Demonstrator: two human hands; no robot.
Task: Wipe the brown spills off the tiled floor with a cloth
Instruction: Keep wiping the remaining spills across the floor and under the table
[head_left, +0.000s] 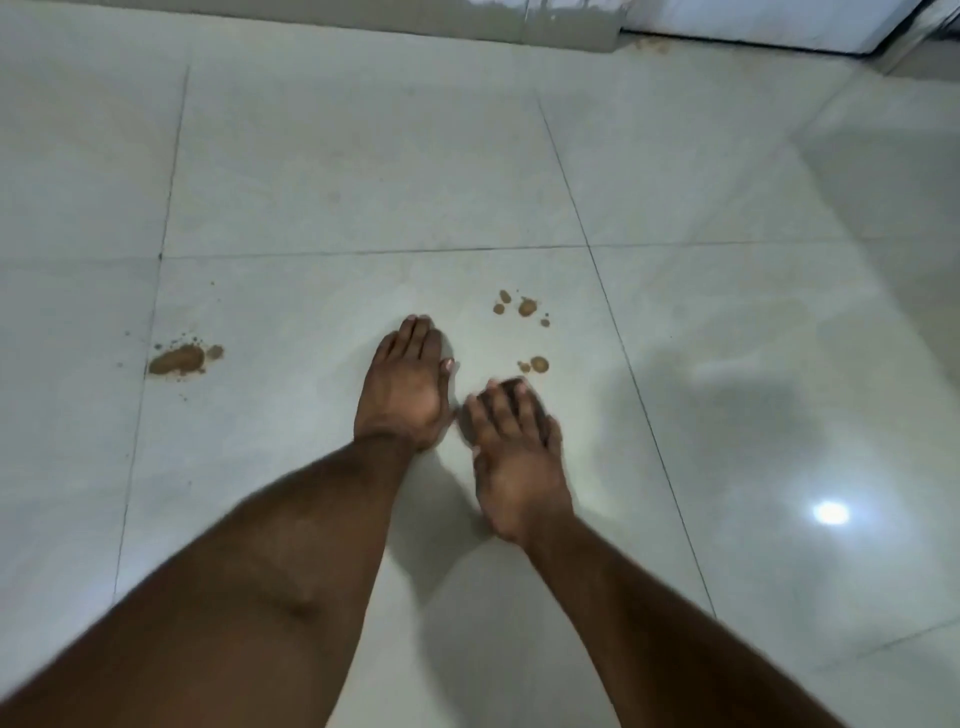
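Both my arms reach forward over the pale tiled floor. My left hand is stretched out flat, fingers together, holding nothing. My right hand is beside it, fingers spread and blurred, also with nothing in it. A large brown spill lies at the left on a grout line. A cluster of brown drops sits just beyond my right hand, and two more drops lie right by its fingertips. No cloth is in view.
A grey skirting and wall base runs along the far edge. A white door or panel stands at the far right, with a faint brown mark on the floor before it. A lamp glare shines on the right tiles.
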